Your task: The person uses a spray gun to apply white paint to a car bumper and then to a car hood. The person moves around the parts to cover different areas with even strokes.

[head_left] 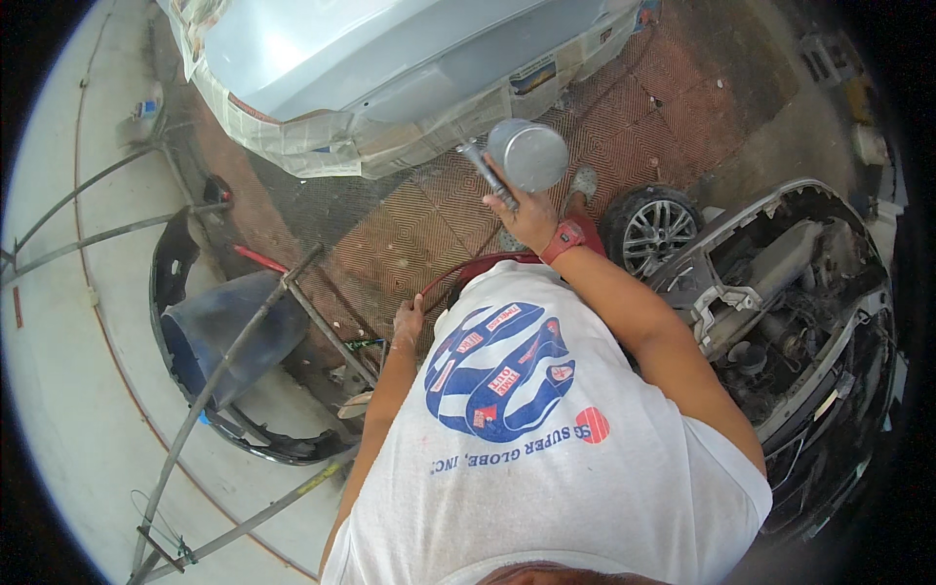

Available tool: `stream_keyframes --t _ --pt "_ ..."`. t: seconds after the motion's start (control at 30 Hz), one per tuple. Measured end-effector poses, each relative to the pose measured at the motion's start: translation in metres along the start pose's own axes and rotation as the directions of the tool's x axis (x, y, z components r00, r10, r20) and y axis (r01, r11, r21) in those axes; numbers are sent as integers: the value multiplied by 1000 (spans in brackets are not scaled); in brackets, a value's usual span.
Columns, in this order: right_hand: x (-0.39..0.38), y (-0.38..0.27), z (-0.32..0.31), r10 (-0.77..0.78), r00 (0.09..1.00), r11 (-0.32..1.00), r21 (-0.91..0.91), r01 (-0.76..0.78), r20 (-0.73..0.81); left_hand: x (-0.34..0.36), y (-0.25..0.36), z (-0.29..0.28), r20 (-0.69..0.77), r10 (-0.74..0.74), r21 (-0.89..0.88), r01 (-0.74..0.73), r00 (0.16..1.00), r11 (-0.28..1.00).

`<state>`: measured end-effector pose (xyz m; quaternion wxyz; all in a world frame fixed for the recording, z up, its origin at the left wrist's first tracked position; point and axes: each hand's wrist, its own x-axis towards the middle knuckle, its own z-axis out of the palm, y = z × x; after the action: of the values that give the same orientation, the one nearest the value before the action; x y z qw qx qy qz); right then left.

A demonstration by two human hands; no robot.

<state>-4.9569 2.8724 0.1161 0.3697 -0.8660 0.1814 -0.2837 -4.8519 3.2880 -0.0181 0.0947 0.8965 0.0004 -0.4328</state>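
Head: wheel [655, 232] right of spray gun [519, 159]

The wheel [651, 232] sits between spray gun [531, 156] and engine bay [783, 331].

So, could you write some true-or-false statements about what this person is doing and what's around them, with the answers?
1. The right hand holds a spray gun with a round metal cup. True.
2. The left hand holds a hammer. False: it is at a thin, curved red piece.
3. A red watch is on the right wrist. True.
4. The spoked wheel is to the person's left. False: the wheel is to the right.
5. Newspaper runs along the edge of the pale car panel. True.
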Motion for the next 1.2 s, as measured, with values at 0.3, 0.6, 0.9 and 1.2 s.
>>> stream_keyframes --t 0.3,0.6,0.9,1.2 --pt "35 -22 -15 -5 998 983 182 16 -60 -14 -10 10 -55 4 63 -1 998 998" --pt "21 2 -30 43 999 999 31 -42 -26 -13 3 12 50 21 138 -27 999 990" --pt "49 41 -85 292 948 922 302 -244 -123 -24 75 3 70 42 51 -45 997 998" --pt "135 145 -263 534 789 777 544 -316 -304 -54 255 4 -288 285 2 -297 914 955"
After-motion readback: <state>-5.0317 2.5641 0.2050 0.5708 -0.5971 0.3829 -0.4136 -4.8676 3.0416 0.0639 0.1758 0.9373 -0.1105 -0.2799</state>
